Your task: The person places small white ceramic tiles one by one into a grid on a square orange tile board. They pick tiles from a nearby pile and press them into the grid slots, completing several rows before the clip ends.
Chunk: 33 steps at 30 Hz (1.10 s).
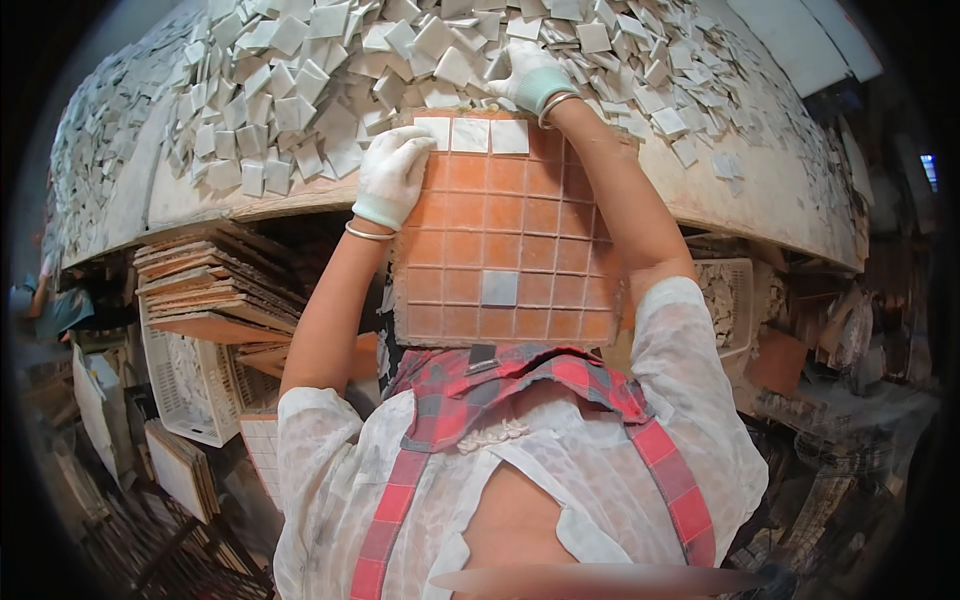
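Note:
An orange-brown board (462,212), divided into squares by pale raised lines, leans against my front below the tile heap. Three white marble tiles (470,135) fill squares along its far edge, and a single pale tile (499,288) sits in a nearer square. At the far left corner is my left hand (392,172) in a white glove, fingers bent together against the leftmost tile's edge; anything inside them is hidden. My right hand (532,78), gloved too, reaches beyond the board into the heap of loose white tiles (440,50), its thumb and fingers closed about a tile there.
The tile heap covers much of the pale curved table (290,195). Below its left edge, boards are stacked (215,285) above a white plastic crate (195,385). Another crate (738,300) stands at the right. Further boards (182,470) lean at lower left.

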Available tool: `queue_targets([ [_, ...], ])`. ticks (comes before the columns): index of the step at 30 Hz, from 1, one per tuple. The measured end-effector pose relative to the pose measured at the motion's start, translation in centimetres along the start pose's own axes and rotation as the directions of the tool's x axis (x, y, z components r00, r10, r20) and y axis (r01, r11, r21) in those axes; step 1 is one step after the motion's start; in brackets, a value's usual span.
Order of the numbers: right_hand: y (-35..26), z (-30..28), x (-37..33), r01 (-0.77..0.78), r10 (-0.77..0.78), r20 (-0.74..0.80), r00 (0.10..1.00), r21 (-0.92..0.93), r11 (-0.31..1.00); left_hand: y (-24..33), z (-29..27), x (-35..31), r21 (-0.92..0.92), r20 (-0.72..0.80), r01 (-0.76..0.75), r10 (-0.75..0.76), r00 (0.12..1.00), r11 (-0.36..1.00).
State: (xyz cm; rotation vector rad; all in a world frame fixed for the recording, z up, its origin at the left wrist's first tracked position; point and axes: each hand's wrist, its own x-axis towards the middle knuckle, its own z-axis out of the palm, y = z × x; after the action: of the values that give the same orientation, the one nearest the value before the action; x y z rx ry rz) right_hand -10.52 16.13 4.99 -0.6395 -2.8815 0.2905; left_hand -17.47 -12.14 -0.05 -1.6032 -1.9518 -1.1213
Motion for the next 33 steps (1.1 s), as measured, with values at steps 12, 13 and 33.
queue_targets([
  [12,5.3,-3.4,-12.4,0.318,-0.446,-0.410,0.796,-0.344,0.883,-1.3,1.0,6.0,0.091,0.099,0.007,-0.016,0.995,0.996],
  [13,5.3,-3.1,-13.5,0.398,-0.489,-0.334,0.805,-0.307,0.865,-1.6,1.6,6.9,0.105,0.077,-0.031,0.023,0.997,0.994],
  [33,6.5,-3.0,-6.1,-0.238,0.238,0.009,0.971,0.117,0.964,0.6,2.7,9.1,0.140,0.126,-0.041,0.024,0.992,0.989],
])
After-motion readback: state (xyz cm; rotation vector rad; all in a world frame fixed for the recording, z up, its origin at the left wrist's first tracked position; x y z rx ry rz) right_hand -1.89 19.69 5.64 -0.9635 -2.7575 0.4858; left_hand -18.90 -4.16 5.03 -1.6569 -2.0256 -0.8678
